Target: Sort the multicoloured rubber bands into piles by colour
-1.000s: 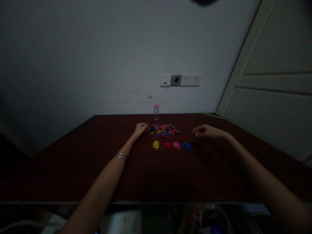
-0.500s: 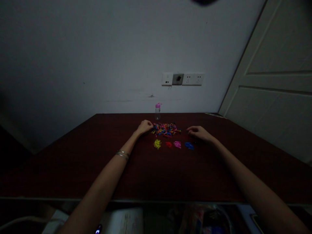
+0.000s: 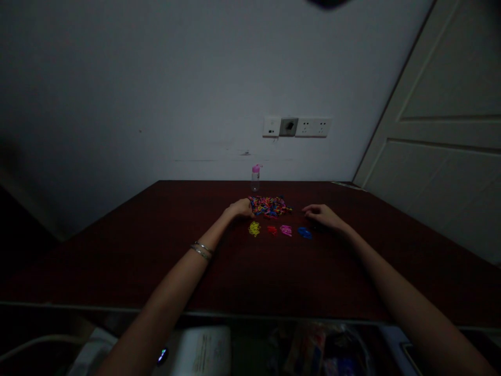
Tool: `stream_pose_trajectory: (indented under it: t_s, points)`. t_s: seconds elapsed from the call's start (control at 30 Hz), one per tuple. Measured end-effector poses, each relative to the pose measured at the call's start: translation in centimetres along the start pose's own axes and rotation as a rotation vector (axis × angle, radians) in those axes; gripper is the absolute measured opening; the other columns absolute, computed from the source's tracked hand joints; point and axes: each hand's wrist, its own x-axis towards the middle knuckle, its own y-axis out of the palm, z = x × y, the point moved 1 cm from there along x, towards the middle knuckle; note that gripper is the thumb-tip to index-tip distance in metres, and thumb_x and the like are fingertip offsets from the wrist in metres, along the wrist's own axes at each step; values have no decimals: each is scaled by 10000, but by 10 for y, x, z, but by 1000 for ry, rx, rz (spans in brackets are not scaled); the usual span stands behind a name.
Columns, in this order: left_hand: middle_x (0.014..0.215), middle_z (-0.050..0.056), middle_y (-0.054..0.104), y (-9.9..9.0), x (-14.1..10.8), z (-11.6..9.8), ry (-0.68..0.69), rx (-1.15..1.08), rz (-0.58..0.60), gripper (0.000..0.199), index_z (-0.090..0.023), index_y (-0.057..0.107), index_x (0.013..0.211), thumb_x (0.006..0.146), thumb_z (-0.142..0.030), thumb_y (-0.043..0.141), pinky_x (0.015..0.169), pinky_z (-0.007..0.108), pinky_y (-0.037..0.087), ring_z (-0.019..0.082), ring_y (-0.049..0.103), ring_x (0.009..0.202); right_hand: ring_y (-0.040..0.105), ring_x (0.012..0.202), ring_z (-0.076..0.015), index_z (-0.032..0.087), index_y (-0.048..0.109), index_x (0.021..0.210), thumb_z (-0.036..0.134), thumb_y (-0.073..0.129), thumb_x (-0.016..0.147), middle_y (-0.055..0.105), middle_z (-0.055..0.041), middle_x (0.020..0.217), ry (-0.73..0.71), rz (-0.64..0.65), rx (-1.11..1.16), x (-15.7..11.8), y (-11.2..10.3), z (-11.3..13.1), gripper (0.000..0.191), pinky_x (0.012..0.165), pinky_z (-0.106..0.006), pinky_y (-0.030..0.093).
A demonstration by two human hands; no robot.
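Observation:
A heap of small, many-coloured pieces [image 3: 271, 206], thin and loop-like as rubber bands are, lies toward the back of the dark red table. My left hand [image 3: 241, 208] is at the heap's left edge, fingers bent down against it; the fingertips are too dark and hidden to show a hold. To the right of the heap, my right hand [image 3: 319, 214] rests near the table top with fingers loosely apart and nothing visible in them. In front lie smaller sorted piles: yellow pieces [image 3: 254, 228], red pieces [image 3: 272, 230], pink pieces [image 3: 286, 230] and blue pieces [image 3: 304, 233].
Behind the heap stands a clear bottle [image 3: 255, 183] with a pink lid. Wall sockets [image 3: 313, 127] are above the table [image 3: 250, 277], and a pale door [image 3: 442, 151] is on the right. Below the front edge, a white box-like object [image 3: 207, 350] sits among dim items.
My left hand has moved right and slightly nearer, from beside the heap onto its left edge. My right hand has hardly moved. The view has shifted slightly.

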Motion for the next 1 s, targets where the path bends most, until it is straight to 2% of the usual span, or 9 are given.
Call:
stream_pose_trajectory:
  t_s: [0.17,0.3,0.4,0.5,0.63,0.73,0.87,1.0]
  points:
    - [498,-3,560,4,2,2,3,-19,-32,64,-144,613,532,491,-148,662,465,181,351,110,510,510,570,636,-135,109,653,946,226,537,722,664,-76,783,-29,-16,-31,-1,0,-1,278,552,-214,444]
    - [469,-11,526,2,-3,-3,83,-99,-9,21,-124,595,515,515,-115,614,435,177,316,82,461,462,548,589,-121,109,645,974,230,523,732,651,-64,752,-3,-7,-49,-1,1,-1,297,505,-203,420]
    - [487,-11,519,3,-10,-18,216,-163,57,41,-112,605,552,568,-134,575,436,179,307,70,439,451,542,585,-118,108,645,970,230,523,730,648,-61,754,-1,-7,-47,0,2,-2,296,497,-198,413]
    - [514,-12,527,12,-15,-41,341,-183,111,105,-108,635,635,616,-181,562,449,177,308,68,442,465,537,579,-117,114,650,961,226,530,722,651,-58,754,-5,-10,-54,1,2,-3,290,502,-200,416]
    - [552,-11,556,30,-22,-71,459,-102,116,131,-111,662,687,629,-187,571,481,173,313,68,461,503,541,599,-119,113,656,947,219,531,715,657,-61,775,-19,-16,-49,2,3,-4,284,526,-205,426]
    - [563,-13,565,38,-25,-80,499,-64,107,145,-119,676,720,630,-193,589,498,174,316,72,471,523,525,570,-114,112,655,955,229,514,718,649,-48,733,-20,-8,-70,1,3,-2,300,515,-209,418]
    - [584,-4,578,36,-18,-70,478,-102,10,215,-115,684,754,691,-273,552,509,184,322,85,476,540,524,576,-113,121,658,951,235,511,712,642,-34,726,-32,0,-93,0,2,2,303,524,-212,416]
    - [603,8,583,26,-1,-39,340,-222,-204,273,-104,680,746,730,-303,494,517,184,330,93,480,561,539,604,-119,124,659,934,229,516,715,645,-40,751,-21,-13,-94,-2,1,4,281,537,-211,426]
